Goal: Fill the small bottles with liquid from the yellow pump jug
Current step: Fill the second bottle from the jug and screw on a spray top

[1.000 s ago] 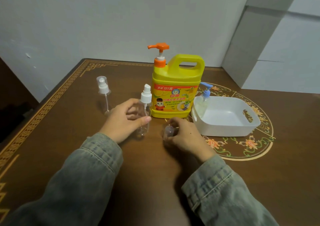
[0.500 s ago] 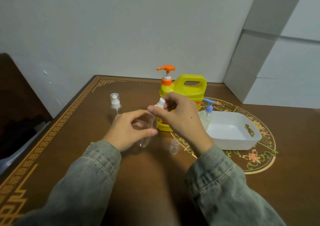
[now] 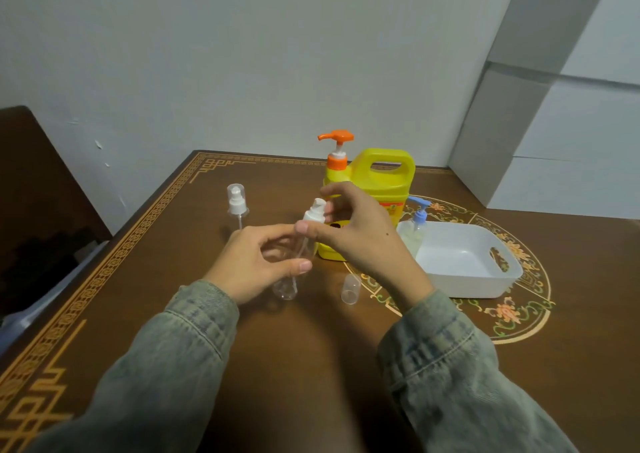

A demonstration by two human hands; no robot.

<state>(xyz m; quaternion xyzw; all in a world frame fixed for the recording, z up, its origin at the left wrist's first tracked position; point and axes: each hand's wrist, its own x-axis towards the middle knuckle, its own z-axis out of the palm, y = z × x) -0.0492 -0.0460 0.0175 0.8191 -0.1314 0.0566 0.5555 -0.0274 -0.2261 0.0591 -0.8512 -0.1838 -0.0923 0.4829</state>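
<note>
Left hand (image 3: 249,265) grips the clear plastic spray bottle (image 3: 294,262), still empty, above the desk (image 3: 173,244); right hand (image 3: 353,234) pinches its white spray head (image 3: 314,214). Yellow pump jug (image 3: 377,189) stands just behind, untouched. Second clear capped bottle (image 3: 237,206) also unfilled; filling evidently not begun.
</note>
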